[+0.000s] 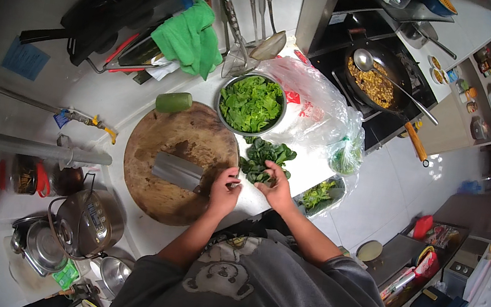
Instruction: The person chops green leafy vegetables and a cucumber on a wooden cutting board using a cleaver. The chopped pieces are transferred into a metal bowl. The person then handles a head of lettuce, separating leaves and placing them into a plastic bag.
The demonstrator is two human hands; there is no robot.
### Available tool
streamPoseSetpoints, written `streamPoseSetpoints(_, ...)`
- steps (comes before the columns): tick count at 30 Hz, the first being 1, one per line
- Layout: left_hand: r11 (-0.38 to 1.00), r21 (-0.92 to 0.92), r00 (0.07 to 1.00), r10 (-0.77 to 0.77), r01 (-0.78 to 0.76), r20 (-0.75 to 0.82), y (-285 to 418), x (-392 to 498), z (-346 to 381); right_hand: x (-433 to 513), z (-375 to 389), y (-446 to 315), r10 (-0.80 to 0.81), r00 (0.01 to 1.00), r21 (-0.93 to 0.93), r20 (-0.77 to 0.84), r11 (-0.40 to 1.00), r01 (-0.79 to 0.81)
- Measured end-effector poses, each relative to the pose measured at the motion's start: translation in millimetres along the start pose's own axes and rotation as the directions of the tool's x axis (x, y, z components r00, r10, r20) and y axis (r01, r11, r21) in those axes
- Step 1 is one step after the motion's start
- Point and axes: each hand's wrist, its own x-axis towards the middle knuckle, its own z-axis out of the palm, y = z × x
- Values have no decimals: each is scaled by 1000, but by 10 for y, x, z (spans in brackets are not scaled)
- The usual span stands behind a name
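Note:
My left hand [224,192] is over the right edge of a round wooden chopping board [147,139], fingers apart and nothing visible in them. Just left of it, a broad metal cleaver blade [177,171] lies flat on the board; its handle cannot be made out. My right hand [277,190] reaches to a small heap of dark green leafy vegetables [269,154] on the white counter. Its fingers are spread at the near side of the leaves. Behind the heap stands a metal bowl [284,111] full of brighter cut greens [251,104].
A cut piece of green gourd [173,102] rests at the board's far edge. Clear plastic bags [324,105] lie right of the bowl. Bagged greens [318,195] are by the counter edge. On the stove, a wok [402,77] holds food and a metal ladle [396,84].

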Motion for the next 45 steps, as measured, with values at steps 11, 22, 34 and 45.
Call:
streamPoseSetpoints(11,769,-599,974,-180,225,135,291,128,-392,210,268,-660,-140,979,43,147,990,135)
streamPoseSetpoints(22,452,-892,1000,-5,-10,-14,221,-219,-1252,-107,1346,-443,6,647,-593,763,407,695)
streamPoseSetpoints(34,896,239,862,432,-375,-266,-390,76,-730,-478,-39,-1173,258,912,-651,319,759,13)
streamPoseSetpoints(45,797,467,842,509,-383,-178,-648,80,-709,-845,335,-1066,118,889,-542,443,825,161)
